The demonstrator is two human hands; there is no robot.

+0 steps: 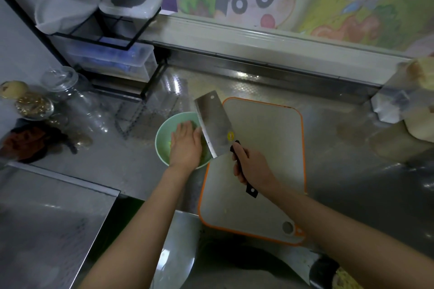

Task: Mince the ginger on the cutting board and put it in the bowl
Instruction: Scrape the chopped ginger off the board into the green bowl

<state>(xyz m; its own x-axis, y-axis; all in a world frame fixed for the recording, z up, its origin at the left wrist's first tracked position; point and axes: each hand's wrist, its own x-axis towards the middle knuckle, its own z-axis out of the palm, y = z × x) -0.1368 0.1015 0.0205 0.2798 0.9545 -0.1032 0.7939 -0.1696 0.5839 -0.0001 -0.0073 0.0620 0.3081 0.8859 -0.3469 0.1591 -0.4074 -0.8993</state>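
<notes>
Left grip (185, 143): fingers straight and together, palm down over the bowl (162, 131), holding nothing. Its thumb side lies right at the blade of the cleaver (215, 124); actual contact cannot be confirmed.

Right grip (251, 166): fingers wrapped tight round the cleaver's dark handle, whose butt end sticks out below the wrist. Blade is raised and tilted, its cutting edge over the bowl's right rim, its spine toward the cutting board (265, 148).

Ginger (171, 145): pale yellow-green bits are visible inside the bowl, just left of my left grip; most of the bowl's inside is hidden under the hand. A few faint specks sit on the near end of the board.

Layout: the pale green bowl stands on the steel tabletop (340, 148), just beside the board's left edge. The board is white with an orange rim. Glass jars (70, 91) stand far left, a black wire rack (112, 37) behind them.
</notes>
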